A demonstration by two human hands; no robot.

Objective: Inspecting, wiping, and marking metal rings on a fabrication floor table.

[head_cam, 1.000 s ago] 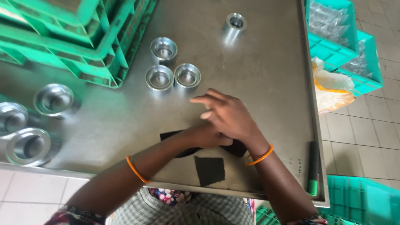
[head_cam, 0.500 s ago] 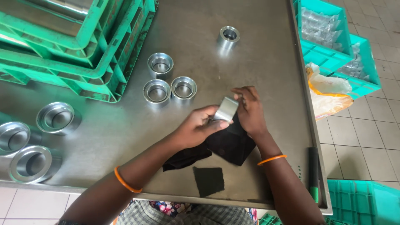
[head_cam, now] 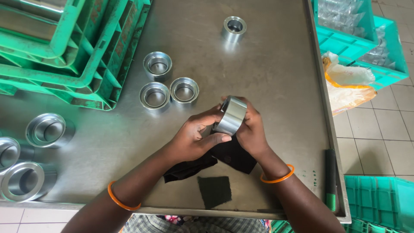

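Observation:
Both my hands hold a shiny metal ring point(head_cam: 231, 115) above the steel table point(head_cam: 276, 77), near its front middle. My left hand point(head_cam: 196, 137) grips the ring's near side with thumb and fingers. My right hand point(head_cam: 251, 129) cups its far right side. A black cloth point(head_cam: 228, 156) lies under my hands, partly hidden by them. A small black square pad point(head_cam: 214, 190) sits on the table near the front edge.
Three metal rings point(head_cam: 157, 64) point(head_cam: 154, 95) point(head_cam: 184, 89) cluster left of my hands and one ring point(head_cam: 233, 27) stands at the back. Larger metal cups point(head_cam: 45, 129) point(head_cam: 19, 181) lie far left. Green crates point(head_cam: 64, 47) stand back left, teal crates point(head_cam: 358, 30) at right, a black marker point(head_cam: 330, 179) near the right edge.
My hands were flat on the black cloth a second ago. They have since picked up a metal ring and now hold it higher, turned on its side between both hands.

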